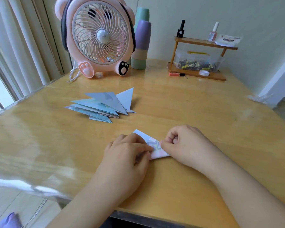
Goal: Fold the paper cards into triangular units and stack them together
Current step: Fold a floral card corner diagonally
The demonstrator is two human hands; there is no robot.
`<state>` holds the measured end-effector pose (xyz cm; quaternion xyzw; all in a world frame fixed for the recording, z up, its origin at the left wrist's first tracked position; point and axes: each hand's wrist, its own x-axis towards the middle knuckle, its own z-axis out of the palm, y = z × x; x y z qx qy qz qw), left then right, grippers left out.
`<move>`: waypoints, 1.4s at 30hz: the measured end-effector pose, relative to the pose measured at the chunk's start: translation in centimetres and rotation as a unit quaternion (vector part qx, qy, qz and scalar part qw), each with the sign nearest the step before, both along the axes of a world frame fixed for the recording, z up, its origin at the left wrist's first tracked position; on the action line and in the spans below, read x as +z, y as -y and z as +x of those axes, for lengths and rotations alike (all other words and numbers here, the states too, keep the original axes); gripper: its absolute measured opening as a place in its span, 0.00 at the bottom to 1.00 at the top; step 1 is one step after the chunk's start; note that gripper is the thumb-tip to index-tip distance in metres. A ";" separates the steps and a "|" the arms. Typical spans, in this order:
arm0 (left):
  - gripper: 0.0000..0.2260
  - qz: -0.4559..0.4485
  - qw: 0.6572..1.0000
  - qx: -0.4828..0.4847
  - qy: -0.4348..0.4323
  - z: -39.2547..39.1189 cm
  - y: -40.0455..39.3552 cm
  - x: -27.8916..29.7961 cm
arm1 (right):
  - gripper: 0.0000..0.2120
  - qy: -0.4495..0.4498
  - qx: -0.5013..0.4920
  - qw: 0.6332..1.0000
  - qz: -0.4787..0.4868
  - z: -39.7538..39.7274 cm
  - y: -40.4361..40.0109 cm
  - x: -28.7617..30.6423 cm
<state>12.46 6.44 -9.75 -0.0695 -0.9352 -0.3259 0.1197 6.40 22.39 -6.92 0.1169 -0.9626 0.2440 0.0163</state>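
Wooden table bears folded triangles, fan, card.

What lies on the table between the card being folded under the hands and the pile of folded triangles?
Nothing: in the head view, only bare table shows between the card and the pile of folded triangles.

Folded triangles on table, before fan.
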 end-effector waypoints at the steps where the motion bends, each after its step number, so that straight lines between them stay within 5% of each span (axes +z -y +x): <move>1: 0.12 0.000 1.000 0.000 0.004 0.0 0.0 0.0 | 0.10 0.000 0.004 1.000 -0.013 0.1 -0.2 0.2; 9: 0.16 0.009 0.999 -0.008 -0.030 -0.1 0.0 -0.5 | 0.05 -0.054 0.132 0.989 -0.034 3.0 -0.9 0.2; 16: 0.16 0.006 1.000 -0.008 -0.030 0.0 0.0 -0.5 | 0.03 -0.076 -0.015 0.996 -0.049 2.3 -1.4 -0.3; 20: 0.17 0.017 1.000 -0.008 -0.022 -0.1 0.0 -0.3 | 0.08 0.000 -0.074 0.997 0.022 1.8 -1.7 0.7; 26: 0.15 0.028 0.999 -0.007 -0.018 0.1 0.0 0.0 | 0.08 0.107 -0.108 0.986 -0.074 1.4 -1.7 1.5; 35: 0.10 0.037 0.999 -0.011 -0.001 0.4 0.2 0.4 | 0.12 0.145 -0.100 0.983 0.047 1.8 -2.9 2.5; 39: 0.10 0.045 0.999 -0.014 0.002 0.4 0.4 0.4 | 0.16 0.162 -0.116 0.980 -0.016 1.8 -3.0 2.1; 42: 0.10 0.039 0.999 -0.015 0.001 0.4 0.4 0.4 | 0.10 0.184 -0.120 0.964 -0.149 1.5 -2.1 1.6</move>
